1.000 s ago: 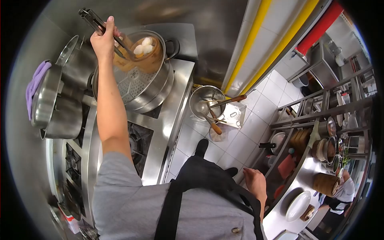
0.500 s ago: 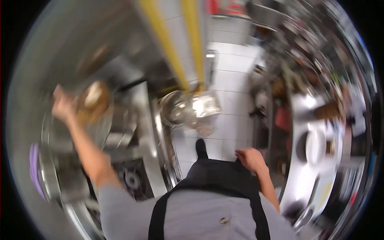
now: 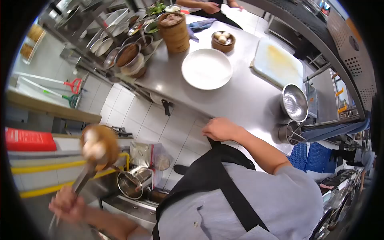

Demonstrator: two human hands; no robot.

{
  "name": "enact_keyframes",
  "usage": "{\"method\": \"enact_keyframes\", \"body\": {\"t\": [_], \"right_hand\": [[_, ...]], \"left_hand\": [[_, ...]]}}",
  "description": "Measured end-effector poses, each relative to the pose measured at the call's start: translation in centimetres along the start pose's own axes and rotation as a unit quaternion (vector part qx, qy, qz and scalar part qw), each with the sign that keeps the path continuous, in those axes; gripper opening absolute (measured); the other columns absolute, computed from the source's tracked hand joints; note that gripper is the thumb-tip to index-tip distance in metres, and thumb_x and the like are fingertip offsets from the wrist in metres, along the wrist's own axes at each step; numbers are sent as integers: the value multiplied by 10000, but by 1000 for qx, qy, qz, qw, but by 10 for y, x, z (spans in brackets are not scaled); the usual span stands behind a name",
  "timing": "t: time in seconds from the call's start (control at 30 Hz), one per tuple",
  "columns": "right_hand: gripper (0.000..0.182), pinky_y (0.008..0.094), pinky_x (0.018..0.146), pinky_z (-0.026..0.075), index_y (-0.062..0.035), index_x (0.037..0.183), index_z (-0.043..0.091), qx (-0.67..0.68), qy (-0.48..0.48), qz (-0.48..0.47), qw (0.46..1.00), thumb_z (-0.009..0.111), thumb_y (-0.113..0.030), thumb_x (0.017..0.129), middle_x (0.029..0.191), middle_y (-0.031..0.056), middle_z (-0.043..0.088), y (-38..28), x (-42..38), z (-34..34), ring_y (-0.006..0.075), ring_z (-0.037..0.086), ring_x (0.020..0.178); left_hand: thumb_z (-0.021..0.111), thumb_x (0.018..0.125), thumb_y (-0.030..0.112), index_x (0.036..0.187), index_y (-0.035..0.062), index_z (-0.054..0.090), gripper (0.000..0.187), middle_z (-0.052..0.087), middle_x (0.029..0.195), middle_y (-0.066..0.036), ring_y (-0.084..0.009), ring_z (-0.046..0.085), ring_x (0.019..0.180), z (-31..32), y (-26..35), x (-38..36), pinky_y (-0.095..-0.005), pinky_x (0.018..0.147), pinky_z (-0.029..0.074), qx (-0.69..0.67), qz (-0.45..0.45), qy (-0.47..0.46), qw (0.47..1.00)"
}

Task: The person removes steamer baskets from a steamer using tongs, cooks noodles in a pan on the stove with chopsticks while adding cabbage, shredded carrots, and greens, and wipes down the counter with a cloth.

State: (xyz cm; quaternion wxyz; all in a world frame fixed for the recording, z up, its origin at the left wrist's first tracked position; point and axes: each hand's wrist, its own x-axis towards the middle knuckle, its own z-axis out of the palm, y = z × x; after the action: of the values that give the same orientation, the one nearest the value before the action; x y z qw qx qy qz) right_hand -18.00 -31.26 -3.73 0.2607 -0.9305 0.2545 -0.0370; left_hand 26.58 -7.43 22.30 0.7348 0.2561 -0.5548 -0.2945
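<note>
My left hand is closed around the handle of metal tongs. Their far end is at the near side of a round bamboo steamer basket, which is raised and blurred by motion. Pale, rounded pieces of food sit inside it. My right hand is by the near edge of the steel table, back upward, fingers loosely bent and partly hidden, with no object showing in it. A large white plate lies beyond it on the tabletop.
Past the plate stand a stack of bamboo steamers and a small filled steamer. A stained white board and a metal strainer are to the right. Below left is a metal pot. Another person's hand appears across the table.
My view has turned from the stove side toward the steel table. The basket on the tongs is now raised in front of my left hand. My right hand has come to the table edge.
</note>
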Motion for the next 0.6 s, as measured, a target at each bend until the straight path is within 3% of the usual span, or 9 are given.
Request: {"method": "enact_keyframes", "body": {"t": [0.07, 0.2, 0.23, 0.27, 0.3, 0.37, 0.43, 0.53, 0.6], "right_hand": [[223, 492, 742, 522, -80, 886, 713, -3, 32, 52, 998, 574, -248, 932, 800, 152, 692, 28, -34, -17, 377, 662, 825], [204, 477, 760, 511, -94, 910, 708, -21, 69, 208, 975, 579, -250, 935, 828, 132, 695, 52, -107, -44, 357, 649, 844], [204, 477, 760, 511, -94, 910, 708, -24, 78, 224, 971, 579, -250, 935, 828, 132, 695, 53, -125, -47, 357, 649, 844], [201, 478, 757, 509, -97, 924, 708, -25, 96, 259, 961, 581, -251, 936, 829, 132, 695, 50, -142, -47, 357, 649, 839], [198, 478, 754, 507, -99, 937, 708, -30, 115, 292, 949, 583, -252, 938, 830, 132, 694, 49, -158, -48, 357, 649, 834], [196, 478, 749, 506, -101, 952, 711, -19, 142, 336, 931, 588, -252, 938, 828, 130, 694, 44, -185, -46, 357, 648, 831], [195, 479, 744, 505, -103, 966, 714, -4, 166, 374, 912, 592, -253, 938, 826, 128, 693, 38, -205, -38, 357, 648, 829], [197, 472, 730, 507, -100, 964, 725, 11, 215, 425, 879, 609, -257, 937, 816, 121, 694, 29, -221, -31, 349, 650, 824], [191, 469, 731, 508, -101, 956, 728, 16, 217, 420, 881, 612, -252, 935, 809, 126, 693, 28, -223, -25, 349, 651, 824]], "left_hand": [[405, 1029, 265, 690, 179, 311, 362, 295, 542, 36, -95, 273, 498, 33, -109, 32, -281, 517, 256, -74, 14, 67, 995], [444, 1004, 281, 825, 122, 333, 264, 339, 544, -22, -132, 300, 449, 175, -352, 116, -290, 411, 258, -37, 109, -19, 993], [416, 1039, 329, 836, 126, 358, 293, 338, 521, -8, -145, 289, 429, 210, -402, 124, -311, 405, 263, -51, 7, 101, 993], [403, 1067, 328, 873, 132, 408, 276, 375, 492, 5, -143, 328, 408, 251, -436, 132, -322, 399, 292, -314, -106, 139, 933], [489, 1054, 282, 820, 120, 447, 288, 425, 480, -1, -120, 401, 423, 297, -467, 138, -305, 399, 323, -130, -126, 244, 953], [577, 1017, 212, 750, 87, 508, 303, 478, 507, 2, -96, 439, 443, 351, -540, 142, -277, 415, 339, -171, -70, 151, 971], [606, 1004, 202, 650, 57, 530, 390, 496, 510, 0, -87, 431, 441, 397, -581, 146, -262, 439, 333, -144, -154, 114, 971], [612, 993, 236, 512, 84, 449, 530, 477, 465, -13, -101, 475, 415, 427, -631, 157, -269, 421, 362, 79, -135, 17, 987], [637, 973, 275, 538, 55, 508, 504, 515, 479, -15, -110, 502, 418, 437, -672, 172, -290, 425, 371, 62, -127, 15, 990]]}}
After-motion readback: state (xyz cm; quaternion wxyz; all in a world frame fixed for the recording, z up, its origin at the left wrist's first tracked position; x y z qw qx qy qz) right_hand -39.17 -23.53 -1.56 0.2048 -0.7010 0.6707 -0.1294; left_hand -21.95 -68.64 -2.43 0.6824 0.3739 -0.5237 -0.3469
